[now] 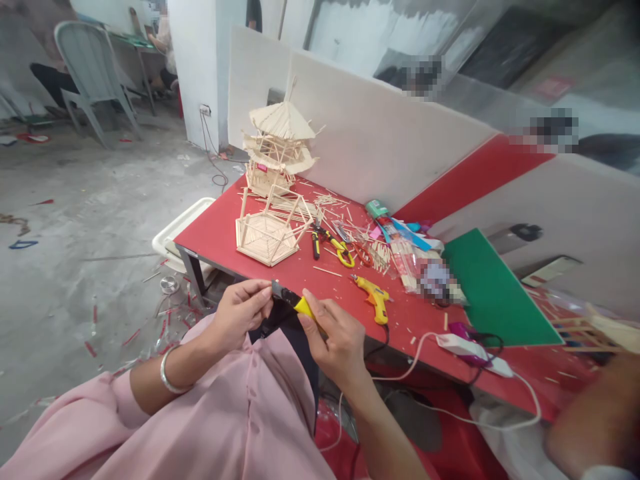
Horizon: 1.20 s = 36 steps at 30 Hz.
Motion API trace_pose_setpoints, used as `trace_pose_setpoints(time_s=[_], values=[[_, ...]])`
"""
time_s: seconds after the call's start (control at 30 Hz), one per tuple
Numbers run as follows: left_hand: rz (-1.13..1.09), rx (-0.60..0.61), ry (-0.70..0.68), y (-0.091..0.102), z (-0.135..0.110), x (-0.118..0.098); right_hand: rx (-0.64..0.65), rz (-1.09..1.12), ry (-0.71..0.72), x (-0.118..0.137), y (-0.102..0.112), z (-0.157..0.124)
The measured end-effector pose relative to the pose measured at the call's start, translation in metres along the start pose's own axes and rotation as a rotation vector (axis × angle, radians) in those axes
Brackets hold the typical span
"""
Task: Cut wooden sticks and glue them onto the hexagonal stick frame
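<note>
My right hand (pixel 335 337) grips a yellow-handled cutting tool (pixel 305 307) with a black head and a grey tip; its exact kind is hard to make out. The tip points left, right beside the fingers of my left hand (pixel 245 308). Thumb and forefinger there are pinched together, and anything between them is too small to name. Both hands are over my lap, in front of the table edge. Beyond them, an open hexagonal frame of thin wooden sticks (pixel 267 237) stands on the red table (pixel 325 320).
A tiered stick pagoda (pixel 281 143) stands at the back. Loose sticks (pixel 330 200), yellow-handled scissors (pixel 343 253) and a yellow glue gun (pixel 373 297) lie to the right. A white power strip (pixel 473 353) trails cables. Another person's arm (pixel 595 413) is at lower right.
</note>
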<state>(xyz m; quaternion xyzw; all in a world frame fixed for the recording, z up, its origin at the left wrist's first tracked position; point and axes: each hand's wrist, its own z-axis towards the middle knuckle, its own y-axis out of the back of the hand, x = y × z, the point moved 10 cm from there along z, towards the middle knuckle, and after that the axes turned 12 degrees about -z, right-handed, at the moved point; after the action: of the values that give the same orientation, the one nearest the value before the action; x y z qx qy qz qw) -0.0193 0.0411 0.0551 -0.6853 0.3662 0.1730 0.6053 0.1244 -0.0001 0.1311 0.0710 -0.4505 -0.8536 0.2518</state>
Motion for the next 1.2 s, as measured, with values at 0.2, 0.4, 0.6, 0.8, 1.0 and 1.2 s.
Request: trace_pose_setpoints(time_s=[0.2,0.4,0.6,0.8,1.0,1.2], values=[[0.010,-0.004,-0.015,0.000,0.000,-0.002,-0.017,0.001,0.017,0.002,0.000,-0.001],[0.028,0.012,-0.026,-0.001,-0.001,-0.002,-0.035,-0.006,0.025,0.000,-0.001,-0.004],[0.053,0.013,-0.020,-0.004,-0.002,-0.005,-0.095,-0.066,0.054,0.006,0.004,-0.003],[0.107,0.023,-0.076,-0.002,-0.018,-0.012,-0.078,-0.266,-0.078,-0.039,0.003,0.004],[0.099,-0.037,-0.071,0.011,-0.015,-0.013,-0.174,-0.397,-0.729,-0.198,0.036,-0.009],[-0.026,-0.063,-0.011,0.006,0.023,-0.005,0.461,-0.519,-0.855,-0.284,-0.039,0.004]])
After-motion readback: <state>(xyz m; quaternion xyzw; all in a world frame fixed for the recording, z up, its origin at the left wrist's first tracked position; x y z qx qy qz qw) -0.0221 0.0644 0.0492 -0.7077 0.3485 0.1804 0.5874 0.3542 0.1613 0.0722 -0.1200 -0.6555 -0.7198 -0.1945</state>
